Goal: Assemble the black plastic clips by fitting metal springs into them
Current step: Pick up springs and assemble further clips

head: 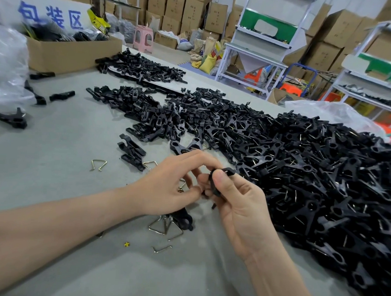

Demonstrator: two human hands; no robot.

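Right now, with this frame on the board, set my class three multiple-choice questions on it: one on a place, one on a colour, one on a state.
1. Where does the largest heap of black clips lie?
A. In a plastic bag.
B. On the table, to the person's right.
C. On the floor.

2. What colour is the stool nearest the open cardboard box?
A. Green.
B. Black.
C. Pink.

3. What is the right hand doing?
A. Pinching a black clip part.
B. Lying flat on the table.
C. Hanging idle.

Answers:
1. B, the heap covers the right side of the grey table.
2. C, its seat and legs are pink.
3. A, the thumb and fingers close round the clip part.
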